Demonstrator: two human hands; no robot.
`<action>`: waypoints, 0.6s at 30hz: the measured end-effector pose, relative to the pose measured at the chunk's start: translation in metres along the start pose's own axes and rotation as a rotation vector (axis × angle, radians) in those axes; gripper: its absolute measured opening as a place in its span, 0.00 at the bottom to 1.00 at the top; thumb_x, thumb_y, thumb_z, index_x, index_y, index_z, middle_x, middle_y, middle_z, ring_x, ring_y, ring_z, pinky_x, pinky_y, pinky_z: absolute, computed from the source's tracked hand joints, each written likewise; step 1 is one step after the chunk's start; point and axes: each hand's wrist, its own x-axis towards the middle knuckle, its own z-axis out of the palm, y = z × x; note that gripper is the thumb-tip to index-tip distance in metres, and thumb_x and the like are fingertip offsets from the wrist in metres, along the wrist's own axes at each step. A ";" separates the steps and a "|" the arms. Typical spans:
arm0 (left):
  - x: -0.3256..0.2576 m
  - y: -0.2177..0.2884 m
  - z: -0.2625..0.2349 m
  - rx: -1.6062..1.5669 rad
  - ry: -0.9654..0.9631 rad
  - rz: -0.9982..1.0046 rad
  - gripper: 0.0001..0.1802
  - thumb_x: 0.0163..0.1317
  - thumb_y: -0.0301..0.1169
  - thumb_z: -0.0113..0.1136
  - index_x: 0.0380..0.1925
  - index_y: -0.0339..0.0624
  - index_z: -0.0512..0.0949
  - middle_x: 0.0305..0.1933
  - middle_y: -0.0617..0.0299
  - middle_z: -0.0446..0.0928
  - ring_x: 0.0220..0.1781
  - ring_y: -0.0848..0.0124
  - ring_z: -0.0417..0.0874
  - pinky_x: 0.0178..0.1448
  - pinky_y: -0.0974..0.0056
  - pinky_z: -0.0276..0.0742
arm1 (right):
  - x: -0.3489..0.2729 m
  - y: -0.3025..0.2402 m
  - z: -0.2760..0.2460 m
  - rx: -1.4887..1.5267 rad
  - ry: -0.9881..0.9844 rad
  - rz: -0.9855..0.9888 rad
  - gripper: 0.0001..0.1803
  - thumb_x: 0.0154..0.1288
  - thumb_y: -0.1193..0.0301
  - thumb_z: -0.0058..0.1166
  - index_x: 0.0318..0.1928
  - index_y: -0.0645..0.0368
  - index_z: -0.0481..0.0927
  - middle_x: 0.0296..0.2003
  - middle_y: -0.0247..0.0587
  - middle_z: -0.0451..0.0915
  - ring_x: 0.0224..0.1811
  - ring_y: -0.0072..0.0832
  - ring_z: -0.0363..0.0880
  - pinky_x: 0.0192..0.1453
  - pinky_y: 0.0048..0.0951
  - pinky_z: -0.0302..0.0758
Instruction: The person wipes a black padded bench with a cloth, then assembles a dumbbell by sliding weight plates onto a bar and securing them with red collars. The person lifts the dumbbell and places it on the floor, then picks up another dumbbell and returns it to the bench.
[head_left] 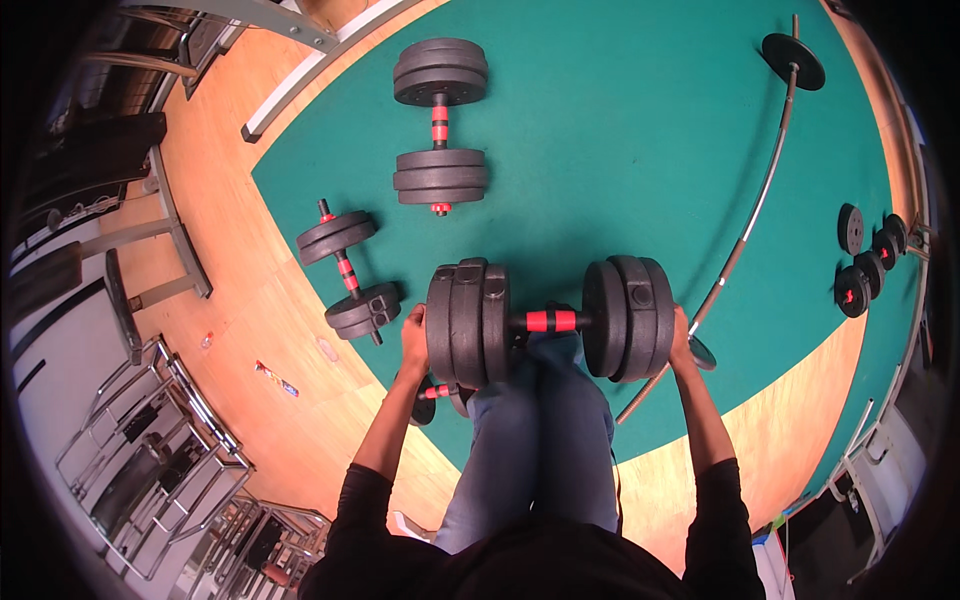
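Observation:
A large black dumbbell with a red-banded handle rests across my knees. My left hand presses flat against the outer face of its left stack of plates. On the other end, my right hand cups the outer face of the right plates. Both palms squeeze the dumbbell from its two ends. My legs in blue jeans run beneath it.
Two more black dumbbells lie on the green mat: a big dumbbell far ahead, a smaller dumbbell at left. A long barbell lies at right beside loose plates. Metal racks and gym machines stand at left.

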 end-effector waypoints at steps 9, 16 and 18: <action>-0.204 0.138 -0.110 0.110 -0.145 0.071 0.14 0.66 0.37 0.48 0.28 0.38 0.70 0.27 0.58 0.75 0.32 0.74 0.73 0.38 0.64 0.71 | -0.181 -0.163 -0.149 0.126 0.026 0.153 0.27 0.65 0.48 0.42 0.37 0.62 0.79 0.27 0.49 0.81 0.32 0.42 0.81 0.38 0.38 0.72; -0.253 0.298 -0.113 -0.034 -0.361 0.027 0.10 0.59 0.30 0.57 0.35 0.35 0.71 0.34 0.57 0.77 0.37 0.70 0.78 0.42 0.64 0.75 | -0.230 -0.221 -0.248 -0.096 0.053 0.050 0.31 0.68 0.48 0.32 0.36 0.62 0.80 0.32 0.56 0.81 0.38 0.54 0.78 0.45 0.45 0.72; -0.237 0.324 -0.101 -0.086 -0.404 -0.021 0.10 0.58 0.28 0.57 0.38 0.34 0.72 0.35 0.57 0.77 0.38 0.70 0.78 0.42 0.64 0.76 | -0.229 -0.225 -0.264 -0.073 0.038 0.143 0.31 0.68 0.49 0.31 0.37 0.62 0.80 0.34 0.58 0.80 0.40 0.56 0.77 0.46 0.47 0.72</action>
